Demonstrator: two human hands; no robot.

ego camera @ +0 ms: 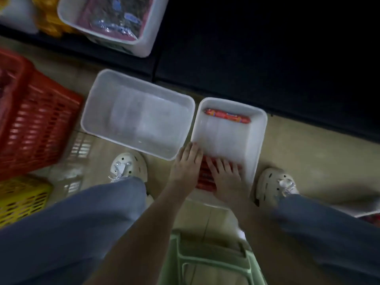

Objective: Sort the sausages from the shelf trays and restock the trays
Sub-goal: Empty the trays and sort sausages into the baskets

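The left grip is released, its fingers straight along the left side of a stack of red sausages at the near end of the right white tray. The right grip, also released, presses flat with spread fingers on that stack. A single sausage lies against the tray's far wall. The left white tray sits just beside it on the floor.

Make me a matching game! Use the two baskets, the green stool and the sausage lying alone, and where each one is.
Things: 1 red slatted plastic basket; 2 yellow slatted plastic basket; 3 pale green plastic stool; 4 lone red wrapped sausage.
Places: A between the person's legs; B at the far wall of the smaller white plastic tray; C left edge, halfway up; D left edge, lower down.
Pairs: 1-C, 2-D, 3-A, 4-B.
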